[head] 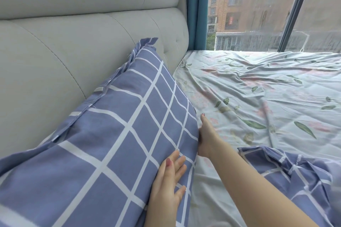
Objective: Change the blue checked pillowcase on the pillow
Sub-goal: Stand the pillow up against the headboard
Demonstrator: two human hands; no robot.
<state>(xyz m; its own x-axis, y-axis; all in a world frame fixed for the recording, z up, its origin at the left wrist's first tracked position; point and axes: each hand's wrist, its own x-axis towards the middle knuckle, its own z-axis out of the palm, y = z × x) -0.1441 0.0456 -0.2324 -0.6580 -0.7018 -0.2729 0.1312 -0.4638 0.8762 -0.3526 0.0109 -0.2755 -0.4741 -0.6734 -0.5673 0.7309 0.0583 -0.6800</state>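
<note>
Pillow in the blue checked pillowcase fills 7–9 o'clock of the view. It stands on its long edge, leaning on the padded headboard, with its lower edge on the floral sheet.

Left hand at 6 o'clock lies flat on the pillow face near the lower edge. Its fingers are straight and slightly fanned, pressing and not pinching.

Right hand, just right of centre, is against the pillow's lower edge. Thumb is straight, pointing to 12. The other fingers are hidden behind the edge, so I can't tell whether they grip.

A second checked cloth lies crumpled at 4 o'clock, apart from the pillow. Can't tell whether it's the old case or the spare, so progress is unclear.

Best guess at the step: steadying the pillow while the right hand feels for the case opening or the edge.

How to do it well:
- No opening is visible on this face. Find it by feel along the lower edge and at the 7 o'clock end.
- Keep the left palm flat as the anchor so the pillow doesn't slide down the headboard.
- Grip fabric only, not the filling, then peel the case back along the long axis.
- Pull evenly on both corners. A one-sided tug would likely bunch the filling or strain the flange seam.
- Keep the crumpled cloth clear at 4 o'clock so the two cases don't get mixed up.
</note>
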